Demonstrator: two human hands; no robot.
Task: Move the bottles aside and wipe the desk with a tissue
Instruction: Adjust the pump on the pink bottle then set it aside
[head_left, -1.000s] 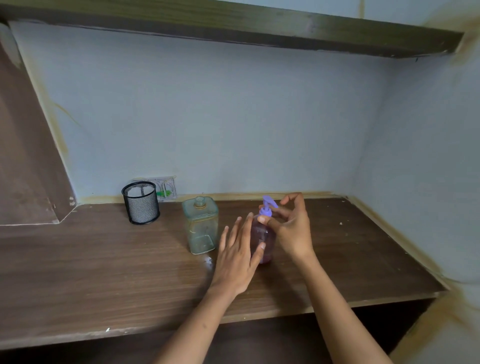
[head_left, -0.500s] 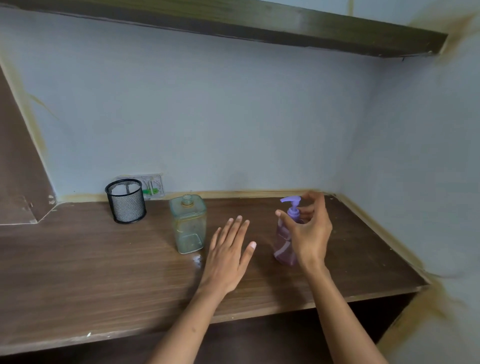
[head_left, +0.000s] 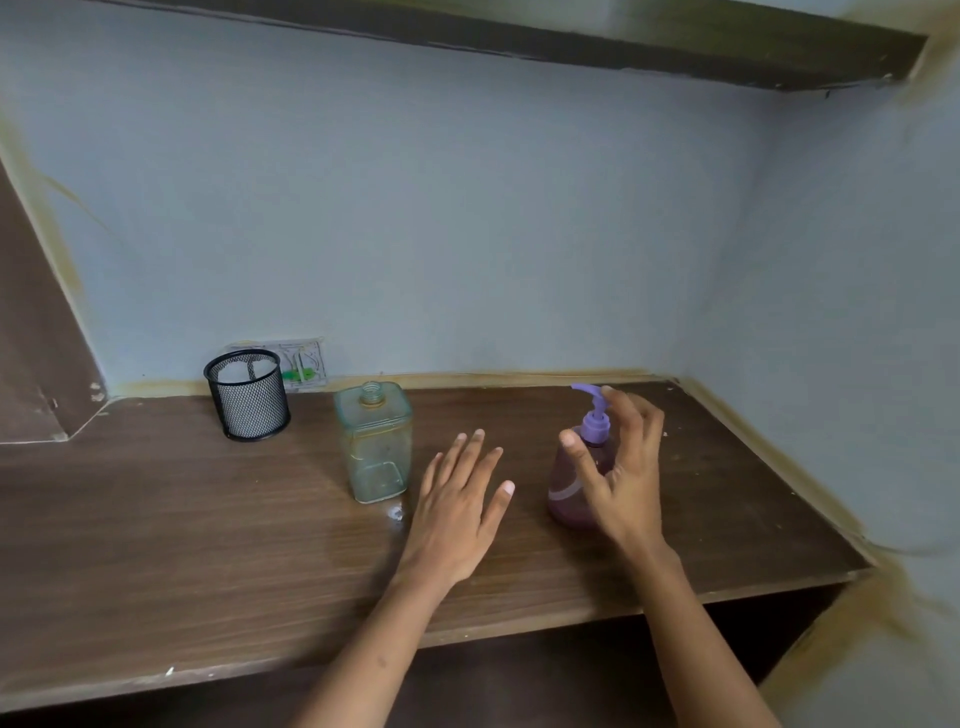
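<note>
A purple pump bottle (head_left: 571, 493) stands upright on the brown wooden desk (head_left: 208, 545), right of centre. My right hand (head_left: 623, 478) is cupped loosely about its neck, thumb in front and fingers spread behind the pump, without a firm grip. A clear greenish square bottle (head_left: 375, 441) with no cap stands to the left. My left hand (head_left: 457, 504) lies flat with straight fingers on the desk between the two bottles and holds nothing. No tissue is in view.
A black mesh pen cup (head_left: 248, 396) stands at the back left beside a wall socket (head_left: 304, 364). A small white speck (head_left: 396, 513) lies in front of the clear bottle. Walls close the back and right sides; a shelf (head_left: 571, 41) hangs overhead.
My right hand carried the pump bottle to the right, away from the clear bottle, and set it down; its fingers have loosened. My left hand came off the bottle and stays flat.
</note>
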